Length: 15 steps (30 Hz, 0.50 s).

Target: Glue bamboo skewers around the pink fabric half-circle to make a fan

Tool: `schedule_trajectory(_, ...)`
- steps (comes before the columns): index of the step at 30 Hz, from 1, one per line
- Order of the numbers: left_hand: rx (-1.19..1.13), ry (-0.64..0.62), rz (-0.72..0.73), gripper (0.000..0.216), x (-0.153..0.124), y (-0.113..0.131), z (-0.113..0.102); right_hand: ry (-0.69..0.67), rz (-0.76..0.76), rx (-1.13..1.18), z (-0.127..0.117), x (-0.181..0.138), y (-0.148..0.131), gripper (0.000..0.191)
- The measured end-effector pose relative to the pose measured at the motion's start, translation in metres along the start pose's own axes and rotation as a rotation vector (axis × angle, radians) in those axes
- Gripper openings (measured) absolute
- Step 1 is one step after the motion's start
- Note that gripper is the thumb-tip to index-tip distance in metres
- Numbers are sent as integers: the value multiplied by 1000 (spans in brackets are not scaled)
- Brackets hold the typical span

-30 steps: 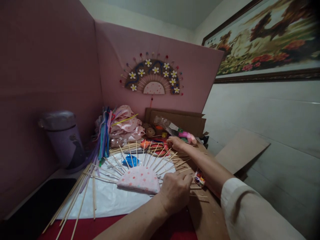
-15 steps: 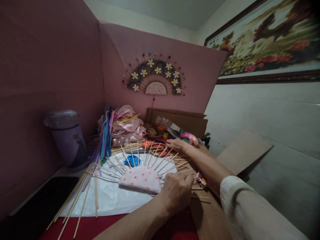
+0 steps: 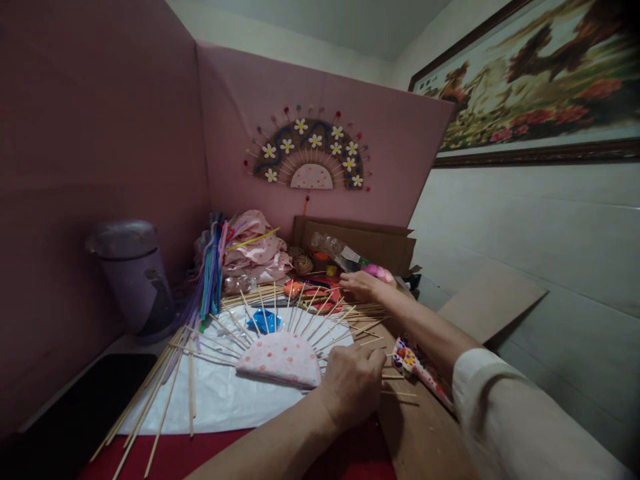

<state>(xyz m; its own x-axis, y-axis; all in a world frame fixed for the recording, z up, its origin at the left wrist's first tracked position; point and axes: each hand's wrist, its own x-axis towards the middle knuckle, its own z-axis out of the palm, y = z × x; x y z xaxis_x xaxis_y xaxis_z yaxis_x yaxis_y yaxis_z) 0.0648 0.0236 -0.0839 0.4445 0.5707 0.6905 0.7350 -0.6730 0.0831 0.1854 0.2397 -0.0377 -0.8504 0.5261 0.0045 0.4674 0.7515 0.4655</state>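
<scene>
My left hand [image 3: 354,385] is closed in a fist at the right end of a pink dotted fabric half-circle [image 3: 280,360]. Thin wooden sticks [image 3: 325,325] fan out from the half-circle, and several stick ends show past my left knuckles. What those fingers grip is hidden. Farther back, my right hand [image 3: 361,285] reaches left over a bundle of loose sticks [image 3: 367,312], its fingers loosely stretched and angled down. Nothing shows in it. Beside its fingertips lie orange-handled scissors [image 3: 294,288] and a red item [image 3: 320,293]. A blue packet [image 3: 264,321] rests behind the half-circle.
A white sheet [image 3: 165,407] lies under the work. On the left are a purple canister [image 3: 135,287], pipe cleaners [image 3: 213,267] and more sticks [image 3: 155,407]. Crumpled dotted cloth [image 3: 255,247], twine [image 3: 303,262] and cardboard [image 3: 385,243] stand behind. A decorated fan [image 3: 313,150] hangs on the pink panel.
My right hand has shifted slightly right, with its forearm and sleeve, uncovering more of a colourful patterned packet at the right. My left hand has stayed almost in place.
</scene>
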Motion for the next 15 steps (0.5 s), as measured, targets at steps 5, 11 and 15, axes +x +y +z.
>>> schedule_trajectory(5, 12, 1, 3, 8, 0, 0, 0, -87, -132, -29, 8, 9, -6, 15)
schedule_trajectory(11, 13, 2, 1, 10, 0, 1, 1, -111, -116, -42, 2, 6, 0, 21)
schedule_trajectory(15, 17, -12, -6, 8, 0, 1, 1, -98, 18, -43, -3, -10, 8, 18)
